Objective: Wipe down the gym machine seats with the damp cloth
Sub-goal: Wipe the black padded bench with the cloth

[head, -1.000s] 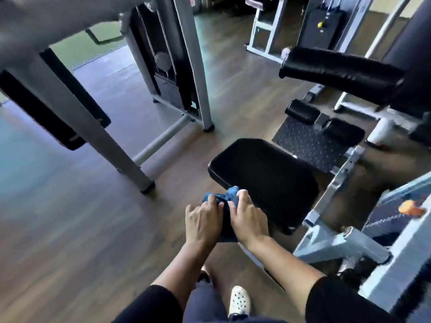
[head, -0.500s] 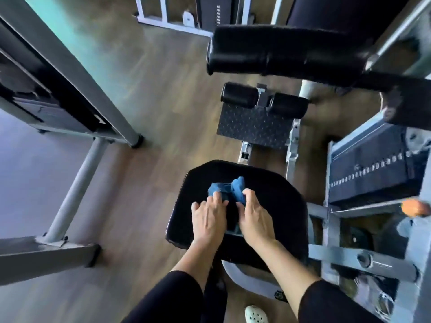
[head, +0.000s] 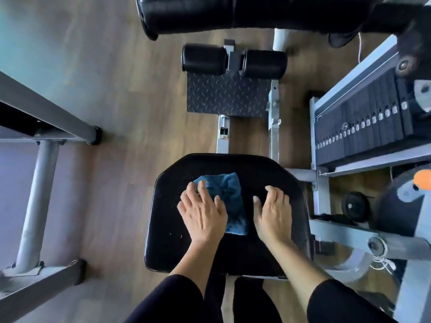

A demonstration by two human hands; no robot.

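Left hand [head: 203, 213], fingers spread, presses the blue cloth [head: 229, 197] flat on the seat [head: 268, 169], probably for wiping; right hand [head: 272, 215] sits loosely open just beside.

Wood-plank floor [head: 130, 94]. Diamond-tread footplate [head: 227, 94] lies flat on it, with two black rollers [head: 204, 58] just beyond. Large black pad [head: 210, 12] along top edge. Weight stack [head: 363, 122] at right, orange knob [head: 423, 179] near it. Grey steel frame [head: 37, 190] at left.

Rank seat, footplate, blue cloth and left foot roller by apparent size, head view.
1. seat
2. footplate
3. blue cloth, partly under left hand
4. left foot roller
Footplate and roller lie farther off, so true sizes are unsure.
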